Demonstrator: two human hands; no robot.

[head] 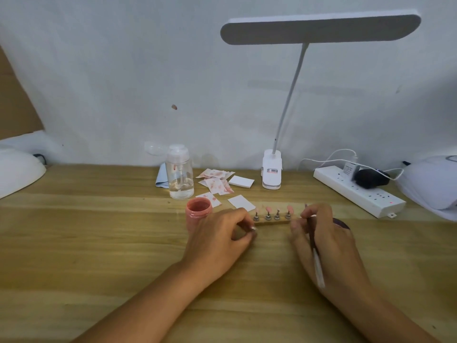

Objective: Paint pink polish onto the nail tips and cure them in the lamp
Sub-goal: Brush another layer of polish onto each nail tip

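Observation:
A wooden strip with several metal stands lies on the table, each stand carrying a small pink nail tip. My left hand grips the strip's left end with curled fingers. My right hand holds the strip's right end and also holds a thin white-handled brush running back along the hand. An open jar of pink polish stands just left of my left hand. A dark lid shows behind my right hand.
White curing lamps sit at the far left and far right. A clear pump bottle, stained paper wipes, a clip desk lamp and a power strip line the back of the table.

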